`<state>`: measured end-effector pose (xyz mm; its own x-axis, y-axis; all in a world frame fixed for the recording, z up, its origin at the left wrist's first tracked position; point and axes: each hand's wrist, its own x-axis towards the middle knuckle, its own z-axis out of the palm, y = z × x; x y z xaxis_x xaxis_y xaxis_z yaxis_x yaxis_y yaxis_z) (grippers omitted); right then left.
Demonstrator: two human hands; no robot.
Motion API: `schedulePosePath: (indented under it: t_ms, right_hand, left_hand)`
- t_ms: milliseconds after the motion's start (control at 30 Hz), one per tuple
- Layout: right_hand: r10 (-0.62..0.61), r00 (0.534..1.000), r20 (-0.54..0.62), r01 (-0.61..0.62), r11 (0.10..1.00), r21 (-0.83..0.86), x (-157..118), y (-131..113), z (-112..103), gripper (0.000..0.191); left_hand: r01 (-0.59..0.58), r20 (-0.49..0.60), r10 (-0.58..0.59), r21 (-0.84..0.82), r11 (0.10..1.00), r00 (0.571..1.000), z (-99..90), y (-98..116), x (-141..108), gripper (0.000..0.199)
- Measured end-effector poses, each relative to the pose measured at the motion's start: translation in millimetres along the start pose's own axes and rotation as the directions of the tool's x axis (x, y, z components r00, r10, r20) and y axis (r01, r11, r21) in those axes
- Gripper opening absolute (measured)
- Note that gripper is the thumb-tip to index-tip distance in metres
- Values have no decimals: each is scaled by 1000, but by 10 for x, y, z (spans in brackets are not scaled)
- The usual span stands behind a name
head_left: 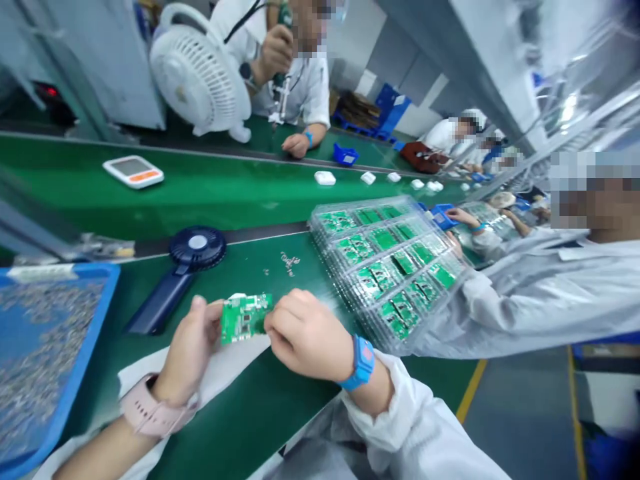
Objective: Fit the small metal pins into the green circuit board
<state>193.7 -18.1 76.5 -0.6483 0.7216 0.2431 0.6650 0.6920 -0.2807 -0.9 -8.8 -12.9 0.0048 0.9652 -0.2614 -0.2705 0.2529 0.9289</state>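
A green circuit board (245,319) is held up over the bench, its component side showing. My left hand (193,343) grips the board's left edge between thumb and fingers. At its right edge, my right hand (307,337) has its fingers pinched together against the board; whether a small part is between them is hidden. White paper or cloth (230,367) lies under the hands. Beyond them, a few tiny metal parts (290,261) are scattered on the green bench. To the right stands a stack of clear trays (345,280) with several green boards in the compartments.
A blue tray (113,293) of many small metal parts stands at left, beside a dark blue handheld fan (193,257). Behind runs a green conveyor (240,190) with white pieces (325,178) and a white device (133,171). Co-workers sit opposite and at right, one sleeve (505,307) close by.
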Motion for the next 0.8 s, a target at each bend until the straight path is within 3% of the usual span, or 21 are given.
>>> schedulePosePath:
  t_ms: [100,167,200,267,333,400,467,600,800]
  right_hand:
    - [93,995,-22,-91,991,102,-361,-75,-452,13]
    - [208,976,-62,-196,967,165,-635,27,-770,12]
    - [295,948,-116,-275,948,161,-768,135,-916,10]
    - [498,843,-206,-479,867,136,-1004,450,-1156,7]
    - [651,733,-198,-641,758,119,-1180,839,-1309,8]
    - [765,630,-133,-759,643,103,-1286,1219,-1376,13]
    - [814,579,-51,-811,581,76,-1333,1527,-1388,17]
    - [833,553,24,-833,552,32,-1321,1885,-1380,20]
    - [842,534,78,-835,540,-108,-1202,2061,-1404,17]
  left_hand:
    - [-23,50,23,0,1000,998,12,36,10,66]
    - [-32,41,31,20,999,999,17,63,18,66]
    - [-34,40,33,23,999,999,20,76,20,66]
    - [-39,29,38,18,999,999,25,102,20,65]
    - [-30,13,30,9,1000,999,33,131,7,62]
    - [-5,-3,5,-3,1000,1000,42,159,-13,57]
    - [12,-7,-12,-6,1000,1000,44,174,-31,54]
    - [2,-1,-2,2,1000,1000,28,156,-35,51]
    - [14,-17,-14,19,1000,1000,21,129,-19,47]
